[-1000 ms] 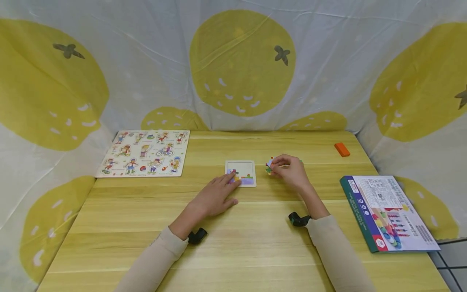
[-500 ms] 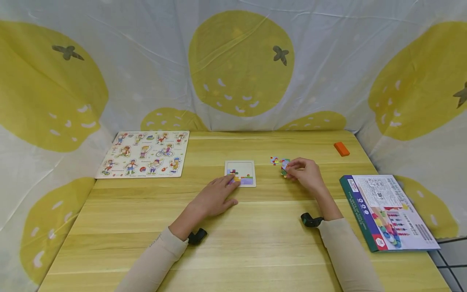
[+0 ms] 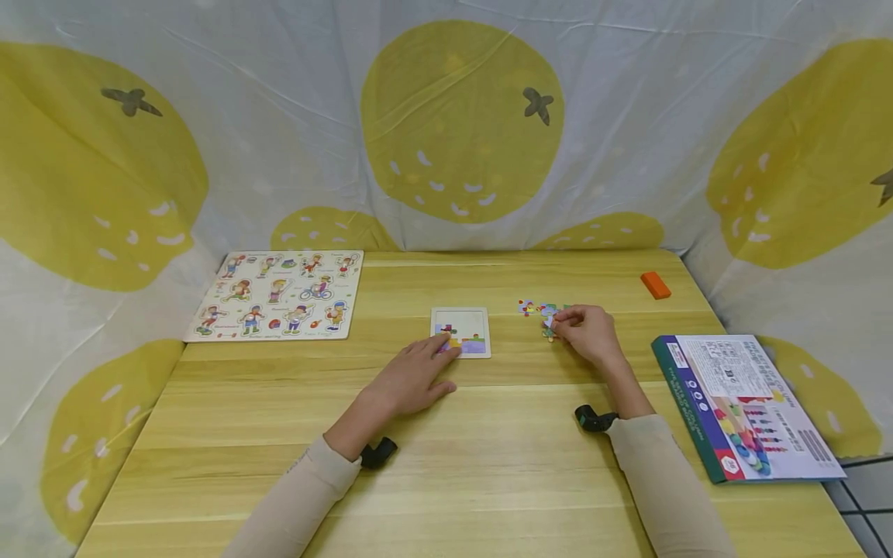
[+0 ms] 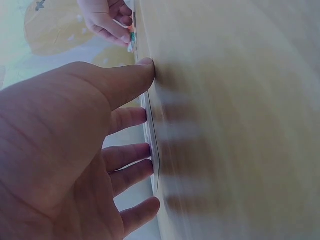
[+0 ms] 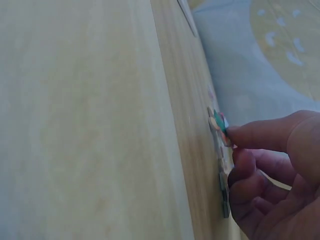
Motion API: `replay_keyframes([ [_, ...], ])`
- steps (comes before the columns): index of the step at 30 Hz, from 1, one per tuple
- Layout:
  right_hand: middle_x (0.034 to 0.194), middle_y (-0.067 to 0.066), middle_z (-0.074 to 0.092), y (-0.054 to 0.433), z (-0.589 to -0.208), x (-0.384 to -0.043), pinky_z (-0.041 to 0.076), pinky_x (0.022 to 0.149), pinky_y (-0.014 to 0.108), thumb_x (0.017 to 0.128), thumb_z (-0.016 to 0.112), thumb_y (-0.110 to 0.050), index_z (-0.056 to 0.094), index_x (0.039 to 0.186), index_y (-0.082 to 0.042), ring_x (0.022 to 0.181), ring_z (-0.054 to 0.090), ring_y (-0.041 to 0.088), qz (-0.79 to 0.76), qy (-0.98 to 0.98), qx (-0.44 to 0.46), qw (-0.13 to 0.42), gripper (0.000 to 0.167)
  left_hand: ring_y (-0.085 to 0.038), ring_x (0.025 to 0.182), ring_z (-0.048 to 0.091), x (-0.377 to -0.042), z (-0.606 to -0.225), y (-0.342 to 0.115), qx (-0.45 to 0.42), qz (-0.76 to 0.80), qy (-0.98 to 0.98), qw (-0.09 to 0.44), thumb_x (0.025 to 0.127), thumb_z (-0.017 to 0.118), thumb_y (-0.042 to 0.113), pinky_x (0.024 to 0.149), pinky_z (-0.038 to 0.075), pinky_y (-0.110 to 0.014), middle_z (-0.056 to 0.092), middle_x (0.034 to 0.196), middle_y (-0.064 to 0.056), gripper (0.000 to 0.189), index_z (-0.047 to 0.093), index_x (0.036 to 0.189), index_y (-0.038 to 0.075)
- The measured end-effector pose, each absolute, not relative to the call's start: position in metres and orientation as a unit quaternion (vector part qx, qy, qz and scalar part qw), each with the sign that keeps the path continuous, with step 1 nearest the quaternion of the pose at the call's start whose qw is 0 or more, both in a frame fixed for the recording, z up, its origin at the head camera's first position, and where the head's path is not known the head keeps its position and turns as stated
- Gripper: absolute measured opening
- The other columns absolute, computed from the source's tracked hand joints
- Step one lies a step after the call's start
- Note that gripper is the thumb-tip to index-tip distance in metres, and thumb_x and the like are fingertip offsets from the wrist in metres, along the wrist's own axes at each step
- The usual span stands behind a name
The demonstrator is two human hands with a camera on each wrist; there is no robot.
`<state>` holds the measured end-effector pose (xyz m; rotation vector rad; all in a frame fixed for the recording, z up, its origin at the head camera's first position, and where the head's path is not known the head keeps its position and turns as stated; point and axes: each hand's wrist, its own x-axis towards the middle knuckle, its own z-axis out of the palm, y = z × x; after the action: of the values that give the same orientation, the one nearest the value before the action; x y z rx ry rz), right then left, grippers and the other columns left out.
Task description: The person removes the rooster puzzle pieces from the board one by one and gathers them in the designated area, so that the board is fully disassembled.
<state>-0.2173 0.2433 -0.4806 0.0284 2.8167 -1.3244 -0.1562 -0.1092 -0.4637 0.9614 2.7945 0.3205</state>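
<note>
The right hand [image 3: 590,333], its grip pinching a small colourful flat puzzle piece [image 5: 220,121], now sits nearer three o'clock, showing more bright jigsaw pieces [image 3: 527,308], while the left hand [image 3: 412,375] spreads wide.

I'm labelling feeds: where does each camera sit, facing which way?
Head: on the head, facing forward and down at the yellow wooden table; left hand, right hand, beige fabric sleeves show.
Left wrist: on that wrist, facing the left hand at the pale square puzzle tray; right hand shows.
Right wrist: on that wrist, facing the right hand pinching a multicoloured jigsaw piece; only that hand.
Head and left wrist share both hands.
</note>
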Motion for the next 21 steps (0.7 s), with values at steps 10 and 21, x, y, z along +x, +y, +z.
replay_keyframes([
  [10,0.09,0.012,0.072,0.2413,-0.4815,-0.2172,0.048,0.067,0.029,0.095,0.074,-0.018,0.079,0.102,-0.003,0.079,0.061,0.022,-0.372,0.928,0.011,0.011,0.018,-0.035,0.155,0.032,-0.1553,-0.4648,-0.1094,0.323,0.106,0.937,0.083,0.105,0.056,0.045,0.125,0.03,-0.053,0.029,0.169,-0.016,0.064,0.041,0.159,0.014],
  [21,0.093,0.013,0.073,0.2439,-0.4774,-0.2152,0.05,0.069,0.03,0.098,0.068,-0.02,0.078,0.109,-0.003,0.081,0.063,0.023,-0.388,0.922,0.005,-0.012,0.022,-0.036,0.155,0.032,-0.1554,-0.4639,-0.1102,0.322,0.114,0.936,0.083,0.105,0.057,0.045,0.125,0.031,-0.054,0.029,0.169,-0.016,0.064,0.041,0.159,0.013],
])
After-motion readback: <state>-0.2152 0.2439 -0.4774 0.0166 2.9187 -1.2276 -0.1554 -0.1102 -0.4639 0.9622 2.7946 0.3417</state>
